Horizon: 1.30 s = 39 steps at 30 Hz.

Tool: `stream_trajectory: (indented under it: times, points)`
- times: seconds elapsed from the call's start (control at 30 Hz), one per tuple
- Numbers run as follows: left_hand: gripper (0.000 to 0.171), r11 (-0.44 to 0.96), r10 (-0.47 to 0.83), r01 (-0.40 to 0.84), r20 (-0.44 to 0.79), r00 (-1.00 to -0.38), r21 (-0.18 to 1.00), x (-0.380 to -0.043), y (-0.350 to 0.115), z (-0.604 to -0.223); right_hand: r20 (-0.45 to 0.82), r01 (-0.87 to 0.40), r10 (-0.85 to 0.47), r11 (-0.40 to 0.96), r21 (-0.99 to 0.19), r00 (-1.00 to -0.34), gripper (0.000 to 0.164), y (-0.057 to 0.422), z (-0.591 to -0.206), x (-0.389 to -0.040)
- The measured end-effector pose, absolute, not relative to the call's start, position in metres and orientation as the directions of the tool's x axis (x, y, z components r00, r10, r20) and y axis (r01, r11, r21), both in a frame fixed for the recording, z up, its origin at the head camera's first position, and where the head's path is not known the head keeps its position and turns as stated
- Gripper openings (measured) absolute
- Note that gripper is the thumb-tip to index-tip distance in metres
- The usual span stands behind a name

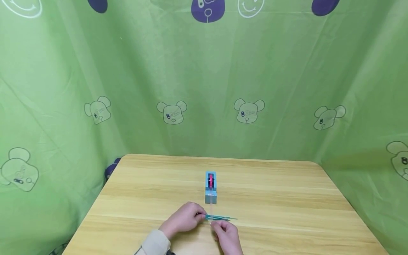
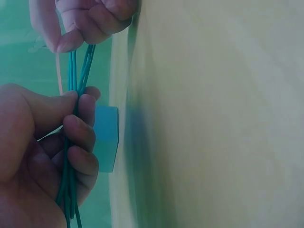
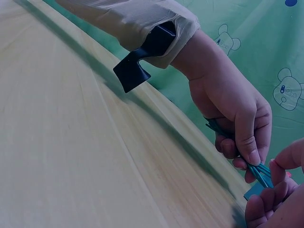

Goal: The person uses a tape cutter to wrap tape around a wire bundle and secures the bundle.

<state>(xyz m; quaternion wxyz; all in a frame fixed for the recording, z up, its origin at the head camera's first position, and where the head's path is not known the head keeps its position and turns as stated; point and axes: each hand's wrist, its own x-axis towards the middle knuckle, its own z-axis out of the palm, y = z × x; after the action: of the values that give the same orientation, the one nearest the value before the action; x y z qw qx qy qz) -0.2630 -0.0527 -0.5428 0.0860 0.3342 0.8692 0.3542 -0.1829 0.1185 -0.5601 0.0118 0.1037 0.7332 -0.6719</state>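
Note:
My left hand [image 1: 185,217] grips a bundle of thin green wires [image 1: 223,217] between thumb and fingers, and their loose ends stick out to the right. From the blue tape dispenser [image 1: 208,199] a narrow strip of clear tape [image 1: 211,209] runs toward me across the wires. The thumb and fingertips of my right hand [image 1: 227,234] pinch the near end of that strip, close beside the wires. In the left wrist view, the wires [image 2: 71,175] pass through the left palm, and the pinkish tape strip [image 2: 59,76] shows between both hands.
The dispenser, with a pink roll [image 1: 210,180] in it, stands on the wooden table [image 1: 287,198] straight ahead of the hands. Behind the table hangs a green curtain [image 1: 204,71] with bear faces. A black band [image 3: 152,45] is strapped at the left sleeve.

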Motion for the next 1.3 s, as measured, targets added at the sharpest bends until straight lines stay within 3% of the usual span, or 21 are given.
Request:
stream_trajectory:
  times: [1.3]
  points:
    - [0.014,0.509,0.676,0.616,0.164,-0.718,0.601,-0.25,-0.05,-0.541,-0.144,0.167,0.179,0.12,-0.979,-0.973,0.03,0.118,-0.561,-0.183]
